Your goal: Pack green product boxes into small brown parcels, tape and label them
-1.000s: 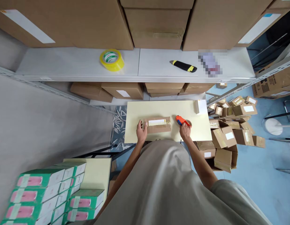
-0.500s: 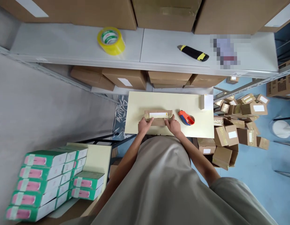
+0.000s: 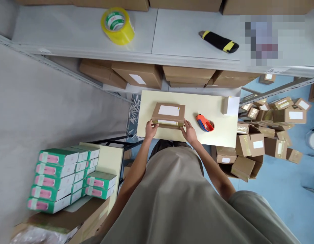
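A small brown cardboard box (image 3: 168, 118) rests at the left of the cream table (image 3: 210, 101), with a white label on its top and another on its near side. My left hand (image 3: 151, 129) grips its near left corner, thumb along the front. At the near right corner, my right hand (image 3: 189, 131) holds the box in the same way. The undersides of my fingers are partly hidden. To the right of the box lies a red and blue tape dispenser (image 3: 205, 123), apart from my right hand. A white box (image 3: 232, 105) stands at the table's far right corner.
On the grey shelf (image 3: 78, 37) ahead lie a yellow tape roll (image 3: 117, 26) and a black and yellow utility knife (image 3: 219, 41). Green boxes (image 3: 54, 179) are stacked at the left. Several cardboard boxes (image 3: 250, 149) are heaped on the floor at the right.
The cardboard box has tipped from showing its narrow labelled side to showing its broad labelled top. Both hands stay at its near corners. The view has shifted slightly.
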The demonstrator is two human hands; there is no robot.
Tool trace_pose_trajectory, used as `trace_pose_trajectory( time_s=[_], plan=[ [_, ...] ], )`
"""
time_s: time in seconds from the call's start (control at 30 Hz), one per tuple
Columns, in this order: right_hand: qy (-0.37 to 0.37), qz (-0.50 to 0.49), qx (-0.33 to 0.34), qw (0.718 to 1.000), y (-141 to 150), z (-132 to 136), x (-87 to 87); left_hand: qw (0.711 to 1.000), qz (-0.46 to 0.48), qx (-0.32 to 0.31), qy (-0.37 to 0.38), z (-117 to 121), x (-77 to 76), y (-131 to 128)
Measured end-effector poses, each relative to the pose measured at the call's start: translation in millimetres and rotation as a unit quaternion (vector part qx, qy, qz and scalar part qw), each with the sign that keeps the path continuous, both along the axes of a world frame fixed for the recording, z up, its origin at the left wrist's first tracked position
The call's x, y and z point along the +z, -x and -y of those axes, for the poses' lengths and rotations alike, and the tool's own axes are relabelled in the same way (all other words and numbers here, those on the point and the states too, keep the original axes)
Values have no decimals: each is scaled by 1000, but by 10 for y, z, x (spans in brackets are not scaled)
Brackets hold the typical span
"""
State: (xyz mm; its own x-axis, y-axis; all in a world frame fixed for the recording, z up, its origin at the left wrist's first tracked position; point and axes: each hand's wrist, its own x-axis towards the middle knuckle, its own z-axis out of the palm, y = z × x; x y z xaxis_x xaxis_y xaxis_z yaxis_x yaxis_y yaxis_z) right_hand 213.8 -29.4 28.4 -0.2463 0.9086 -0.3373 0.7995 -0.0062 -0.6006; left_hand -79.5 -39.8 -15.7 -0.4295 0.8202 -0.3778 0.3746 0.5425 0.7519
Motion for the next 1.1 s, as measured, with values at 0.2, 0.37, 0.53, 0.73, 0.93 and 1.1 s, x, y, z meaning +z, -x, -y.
trace_pose_trajectory(
  time_s=[0.2, 0.37, 0.53, 0.73, 0.93, 1.1],
  plan=[
    [-26, 172, -129, 976, -533, 250, -158, 998, 61, 20, 28, 446, -32, -66],
    [-17, 246, -155, 957, -607, 57, -291, 997, 48, 62, 16, 802, 17, -242],
    [-30, 276, -219, 935, -680, -120, -332, 993, 64, 89, -38, 1202, 49, -430],
    [33, 251, -111, 961, -973, -123, -291, 986, 128, 77, -72, 1500, 34, -1001],
    [63, 162, -2, 985, -1134, 454, -138, 973, 189, 28, -128, 1537, 158, -1701],
    [151, -158, 18, 976, -1222, 1143, 126, 961, 202, 21, -189, 1663, 482, -1940]
  ],
)
